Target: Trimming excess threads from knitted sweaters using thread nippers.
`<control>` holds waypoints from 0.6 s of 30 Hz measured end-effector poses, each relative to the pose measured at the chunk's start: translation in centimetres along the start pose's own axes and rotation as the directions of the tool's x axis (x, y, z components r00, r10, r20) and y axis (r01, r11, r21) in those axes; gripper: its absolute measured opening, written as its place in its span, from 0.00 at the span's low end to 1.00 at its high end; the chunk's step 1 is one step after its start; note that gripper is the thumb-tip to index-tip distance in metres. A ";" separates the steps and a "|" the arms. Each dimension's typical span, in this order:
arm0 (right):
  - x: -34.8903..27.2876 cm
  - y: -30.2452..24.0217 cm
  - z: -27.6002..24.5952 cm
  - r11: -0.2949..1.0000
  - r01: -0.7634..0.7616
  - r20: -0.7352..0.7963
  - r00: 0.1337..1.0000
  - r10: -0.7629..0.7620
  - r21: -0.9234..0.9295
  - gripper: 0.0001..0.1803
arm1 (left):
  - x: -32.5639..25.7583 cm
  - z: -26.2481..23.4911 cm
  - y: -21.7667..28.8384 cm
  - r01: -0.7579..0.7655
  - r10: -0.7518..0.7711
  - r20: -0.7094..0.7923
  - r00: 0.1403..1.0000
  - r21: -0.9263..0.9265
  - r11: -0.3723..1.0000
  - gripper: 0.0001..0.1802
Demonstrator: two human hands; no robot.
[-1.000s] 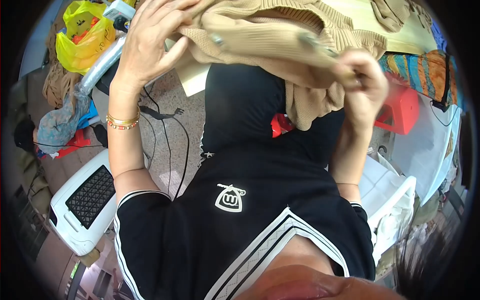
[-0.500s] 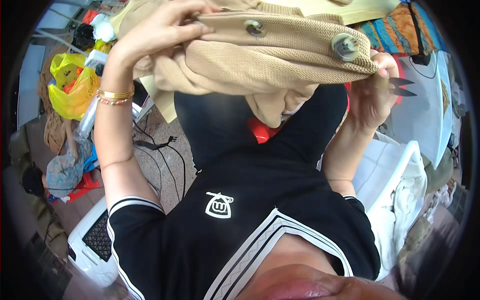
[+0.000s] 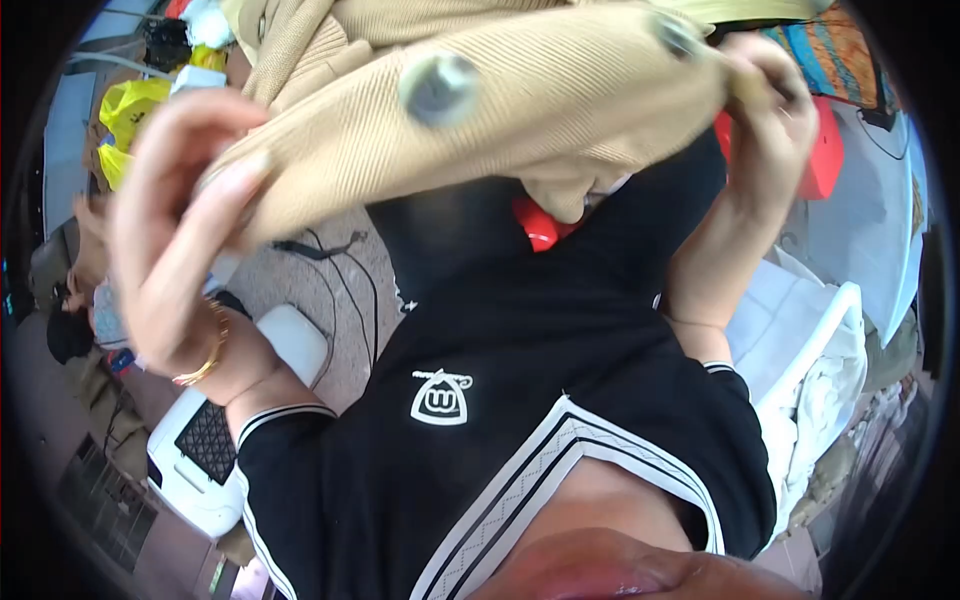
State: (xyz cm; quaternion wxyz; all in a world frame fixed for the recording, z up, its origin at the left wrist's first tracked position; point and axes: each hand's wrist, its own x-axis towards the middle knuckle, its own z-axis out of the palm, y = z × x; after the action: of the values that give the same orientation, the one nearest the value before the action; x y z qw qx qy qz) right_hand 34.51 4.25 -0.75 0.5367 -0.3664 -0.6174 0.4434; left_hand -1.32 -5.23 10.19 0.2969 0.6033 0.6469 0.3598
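Note:
A tan ribbed knit garment [image 3: 500, 110] is stretched between my two hands above my lap, its buttoned band slanting up to the right. Two dark, marbled buttons show on the band, a large button [image 3: 440, 88] toward the left and another button [image 3: 677, 38] near the right end. My left hand [image 3: 185, 215], blurred by motion, pinches the band's lower left end between thumb and fingers. At the upper right end, my right hand [image 3: 775, 110] is closed on the knit. Whether it also holds a tool, I cannot tell. More of the garment lies beyond the band.
Black cables [image 3: 350, 265] lie on the speckled floor left of my legs. A white appliance with a dark grille [image 3: 205, 445] stands at lower left, a white plastic frame [image 3: 845, 310] at right. A yellow bag [image 3: 130, 110] and seemingly another person [image 3: 105, 315] are far left.
My left hand has moved down and left along the band, tilting it. The garment's buttons have shifted left. Dark pointed blades that stuck out of my right hand no longer show.

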 end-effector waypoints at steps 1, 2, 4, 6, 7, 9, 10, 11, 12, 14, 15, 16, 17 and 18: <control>0.6 1.5 0.0 0.993 -0.041 0.066 0.997 0.048 -0.107 0.09 | 0.9 -0.2 -2.2 0.063 -0.061 0.183 0.981 -0.008 0.998 0.12; 0.7 3.3 0.7 0.959 -0.011 0.076 0.997 0.034 -0.285 0.09 | 0.8 0.7 -3.9 0.143 -0.133 0.183 0.974 -0.048 0.989 0.09; 0.6 3.4 4.6 0.883 -0.121 0.074 0.982 0.172 -0.453 0.08 | 0.5 1.5 -7.1 0.120 -0.125 0.157 0.980 0.040 0.992 0.10; 0.0 3.4 5.3 0.881 -0.114 0.081 0.982 0.170 -0.459 0.07 | 0.2 2.7 -8.1 0.056 -0.056 0.045 0.997 -0.001 0.998 0.12; 0.1 2.5 6.9 0.936 -0.050 0.088 0.992 0.085 -0.348 0.12 | 0.0 2.5 -8.0 0.067 -0.067 0.035 0.997 0.016 0.998 0.12; 0.5 -0.2 8.3 0.826 0.197 0.090 0.980 -0.176 -0.529 0.17 | 0.6 2.4 -7.5 -0.135 0.136 0.012 0.991 0.223 0.965 0.12; 0.0 -0.9 8.3 0.830 0.154 0.105 0.988 -0.115 -0.536 0.20 | 0.8 2.8 -6.7 -0.225 0.240 -0.014 0.971 0.303 0.926 0.12; -0.1 -1.6 8.7 0.852 0.113 0.111 0.992 -0.065 -0.510 0.21 | 1.0 3.1 -6.5 -0.232 0.246 -0.008 0.969 0.304 0.924 0.12; -0.3 -2.2 9.0 0.871 0.072 0.122 0.992 -0.015 -0.487 0.21 | 1.1 3.4 -6.3 -0.323 0.356 -0.036 0.934 0.341 0.883 0.11; -0.6 -2.6 9.6 0.935 -0.006 0.186 0.979 0.077 -0.355 0.20 | 1.7 4.2 -6.3 -0.446 0.477 -0.049 0.878 0.283 0.849 0.11; -0.4 -2.5 9.9 0.926 0.055 0.238 0.970 0.039 -0.374 0.19 | 1.8 4.7 -6.5 -0.464 0.490 -0.029 0.871 0.277 0.841 0.11; -0.6 -2.2 10.6 0.938 0.068 0.230 0.973 0.014 -0.341 0.18 | 1.8 5.4 -6.6 -0.481 0.502 -0.009 0.865 0.271 0.834 0.11; -0.8 -0.7 10.6 0.923 0.148 0.272 0.961 -0.049 -0.355 0.17 | 1.9 6.0 -6.8 -0.498 0.519 0.002 0.855 0.282 0.820 0.11; -0.7 0.3 10.6 0.900 0.223 0.310 0.945 -0.105 -0.375 0.15 | 2.2 6.4 -6.9 -0.501 0.520 0.004 0.854 0.273 0.821 0.11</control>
State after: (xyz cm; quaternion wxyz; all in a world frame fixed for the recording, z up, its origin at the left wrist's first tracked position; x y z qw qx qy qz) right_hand 24.16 2.05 -1.61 0.3913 -0.3487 -0.7946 0.3065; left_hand -0.24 -2.40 1.03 0.0835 0.7753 0.5137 0.3579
